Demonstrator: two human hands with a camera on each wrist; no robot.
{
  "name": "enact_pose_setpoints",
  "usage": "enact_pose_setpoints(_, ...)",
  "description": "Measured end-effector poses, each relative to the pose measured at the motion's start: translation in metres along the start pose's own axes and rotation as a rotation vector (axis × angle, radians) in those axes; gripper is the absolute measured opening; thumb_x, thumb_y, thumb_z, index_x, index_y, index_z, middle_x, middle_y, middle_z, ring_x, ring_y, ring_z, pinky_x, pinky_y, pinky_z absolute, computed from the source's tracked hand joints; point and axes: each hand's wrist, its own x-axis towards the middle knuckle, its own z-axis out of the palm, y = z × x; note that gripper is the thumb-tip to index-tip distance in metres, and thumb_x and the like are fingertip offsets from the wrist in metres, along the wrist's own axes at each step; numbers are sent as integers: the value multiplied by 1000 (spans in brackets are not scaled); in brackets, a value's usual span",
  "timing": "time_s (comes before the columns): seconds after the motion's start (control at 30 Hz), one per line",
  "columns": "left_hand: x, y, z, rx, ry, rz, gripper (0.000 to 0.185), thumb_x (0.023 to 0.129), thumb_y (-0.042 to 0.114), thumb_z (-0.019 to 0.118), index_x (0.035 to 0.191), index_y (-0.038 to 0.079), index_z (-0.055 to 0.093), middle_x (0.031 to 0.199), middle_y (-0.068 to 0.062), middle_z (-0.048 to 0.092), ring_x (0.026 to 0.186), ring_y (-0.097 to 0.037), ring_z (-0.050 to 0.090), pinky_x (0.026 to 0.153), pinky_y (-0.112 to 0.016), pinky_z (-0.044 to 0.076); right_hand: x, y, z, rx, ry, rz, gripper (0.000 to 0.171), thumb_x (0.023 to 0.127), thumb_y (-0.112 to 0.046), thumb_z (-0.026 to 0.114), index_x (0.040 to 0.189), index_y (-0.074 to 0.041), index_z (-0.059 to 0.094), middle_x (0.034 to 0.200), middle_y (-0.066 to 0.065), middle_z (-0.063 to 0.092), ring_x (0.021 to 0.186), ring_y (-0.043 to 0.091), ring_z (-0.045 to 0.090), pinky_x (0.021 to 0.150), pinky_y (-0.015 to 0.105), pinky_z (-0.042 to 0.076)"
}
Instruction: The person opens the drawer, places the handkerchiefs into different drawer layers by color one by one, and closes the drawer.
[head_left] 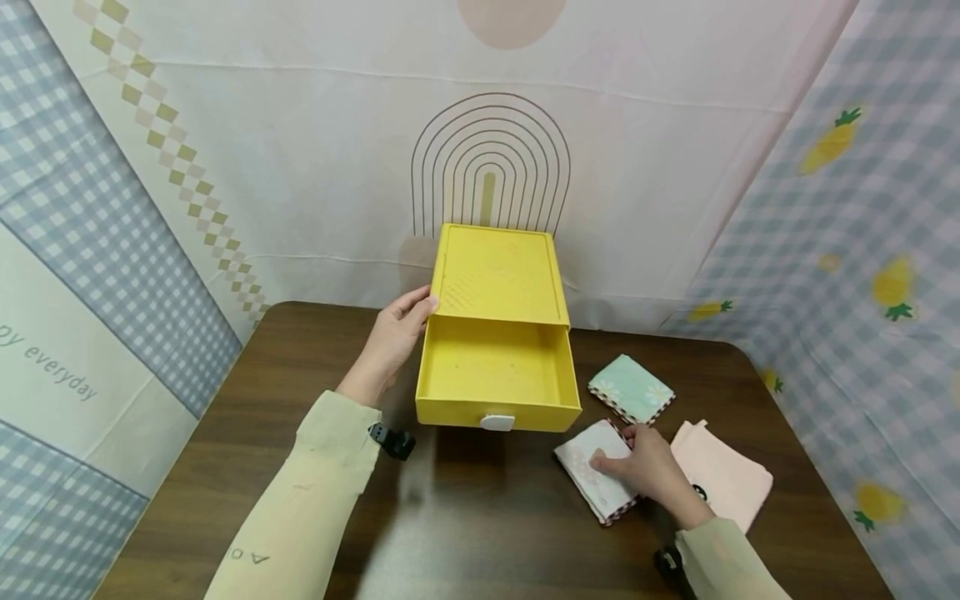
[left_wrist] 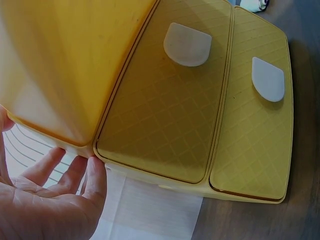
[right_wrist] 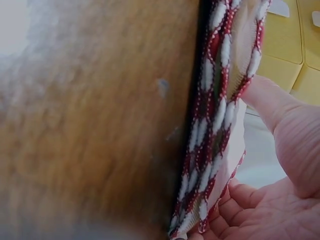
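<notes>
Pale cream sleeves (head_left: 296, 500) reached in from the near edge, each with a black wrist camera (head_left: 392, 442) strapped at the cuff, as we worked at a dark brown wood-grain table (head_left: 465, 533). Our left hand (head_left: 390, 337) braced a yellow plastic drawer cabinet (head_left: 502, 275) by its left side, thumb at the top edge by the front corner and slightly bent fingers spread along the wall, not wrapped around it. The cabinet's top drawer (head_left: 450, 412) stood pulled out toward us, a white tab (head_left: 497, 422) on its front, above two closed yellow drawers (left_wrist: 160, 110) with matching tabs. Our right hand (head_left: 648, 462) pinched a folded white cloth with dark red-and-white checked edging (head_left: 588, 471), thumb on top and fingers underneath, opened only as wide as the layers. That cloth was to the right of the pulled-out drawer; we could not tell whether it had fully left the table. Just beyond it lay a folded mint-green cloth with white daisies (head_left: 632, 389); a pale pink folded cloth (head_left: 723, 475) lay to its right, partly behind our right wrist.
</notes>
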Motion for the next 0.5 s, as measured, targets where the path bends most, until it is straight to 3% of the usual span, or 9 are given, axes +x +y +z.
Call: enact_pose_setpoints(0.5, -2, 3, 0, 9, 4, -18, 60, 90, 55, 60, 143, 29, 48, 138, 3, 50, 120, -20, 52, 106, -42, 37, 1, -5, -2, -16, -15, 10, 86, 66, -58, 82, 108, 9, 51, 98, 21, 53, 83, 29, 51, 70, 43, 48)
